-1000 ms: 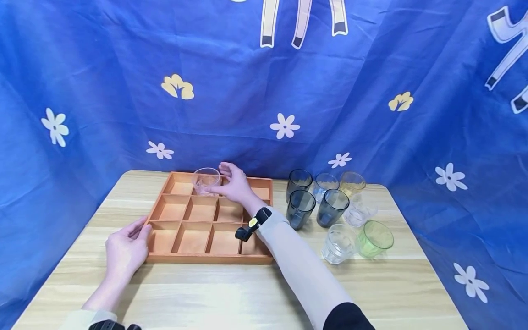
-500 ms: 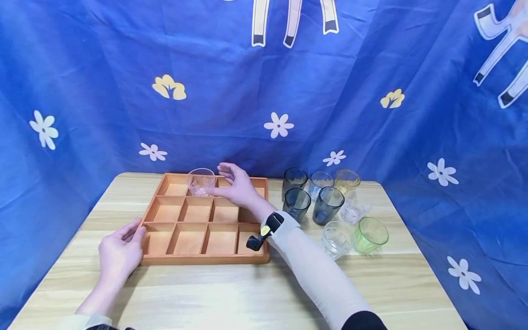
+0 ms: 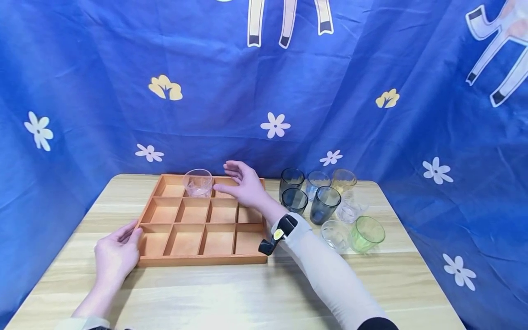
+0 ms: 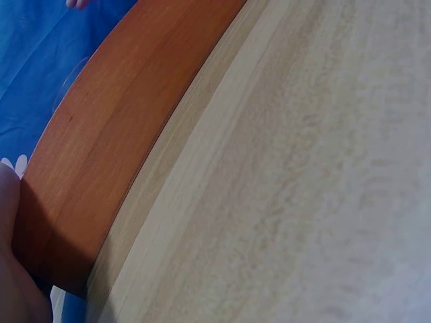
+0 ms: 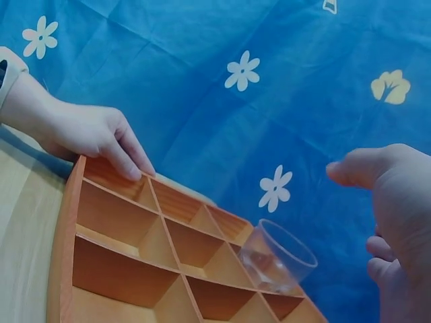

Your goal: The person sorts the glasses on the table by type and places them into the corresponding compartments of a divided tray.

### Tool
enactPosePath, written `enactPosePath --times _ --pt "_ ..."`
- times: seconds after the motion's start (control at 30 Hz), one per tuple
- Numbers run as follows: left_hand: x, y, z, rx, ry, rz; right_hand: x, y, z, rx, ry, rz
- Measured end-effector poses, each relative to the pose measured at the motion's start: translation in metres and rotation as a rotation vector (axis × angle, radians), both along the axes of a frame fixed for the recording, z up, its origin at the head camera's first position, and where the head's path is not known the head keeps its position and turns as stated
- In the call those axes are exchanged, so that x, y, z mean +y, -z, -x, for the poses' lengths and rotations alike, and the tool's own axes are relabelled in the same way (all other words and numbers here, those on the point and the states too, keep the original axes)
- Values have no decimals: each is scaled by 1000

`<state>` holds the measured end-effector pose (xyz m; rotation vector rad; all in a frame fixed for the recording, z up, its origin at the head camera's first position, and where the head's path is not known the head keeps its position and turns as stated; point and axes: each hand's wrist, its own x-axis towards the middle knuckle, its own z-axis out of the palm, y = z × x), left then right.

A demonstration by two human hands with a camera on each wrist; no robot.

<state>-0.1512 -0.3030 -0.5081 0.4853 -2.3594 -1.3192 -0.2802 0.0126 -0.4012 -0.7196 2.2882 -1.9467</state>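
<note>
A clear glass tumbler (image 3: pixel 199 187) stands in the back row of a wooden compartment tray (image 3: pixel 202 261), second compartment from the left. Just right of the tumbler is my right hand (image 3: pixel 250 189), fingers spread and holding nothing; the right wrist view shows a gap between its thumb and the glass (image 5: pixel 273 262). At the tray's near left side, my left hand (image 3: pixel 117 254) grips the side wall, thumb over the top edge. The left wrist view shows mostly the tray's outer side (image 4: pixel 128 114), with part of the left hand (image 4: pixel 23 282) at its corner.
Right of the tray stand several glasses: three dark grey ones (image 3: pixel 325 207), a bluish one (image 3: pixel 317 184), an amber one (image 3: pixel 344 182), two clear ones (image 3: pixel 336 237) and a green one (image 3: pixel 368 236). A blue patterned cloth (image 3: pixel 214 105) hangs behind the table (image 3: pixel 198 298).
My right hand has let go of the clear tumbler and drawn back to the right. The left hand keeps its grip on the tray. The head view has shifted slightly.
</note>
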Motion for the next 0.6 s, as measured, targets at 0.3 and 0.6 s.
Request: enactPosePath --times 0.3,0.6 --pt "-2 3 1 -7 0 8 24 -20 -11 44 -32 19" --pt "-1 2 0 -7 4 7 56 -34 -18 114 -43 47"
